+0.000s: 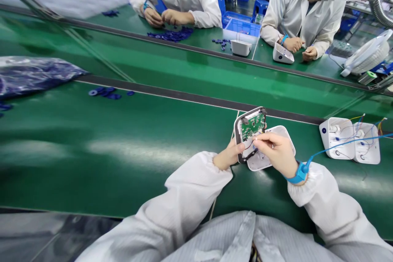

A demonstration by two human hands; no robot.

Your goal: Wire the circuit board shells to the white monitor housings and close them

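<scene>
My left hand (229,154) grips the lower left edge of a white housing cover with a black rim, held tilted up above the bench. A green circuit board (253,126) sits inside this cover. My right hand (274,149) is closed in a pinch at the board's lower edge, by some thin wires. What its fingertips hold is too small to make out. Behind and below the cover, a white housing shell (284,133) rests on the green bench, partly hidden by both hands. A blue wrist strap (299,174) with a cord circles my right wrist.
Two white housings (336,139) with loose wires stand at the right. Several blue rings (106,92) and a plastic bag (37,74) lie to the left. Beyond the green conveyor belt (196,80), two co-workers in white coats handle parts. The strap's blue cord (346,143) runs rightward.
</scene>
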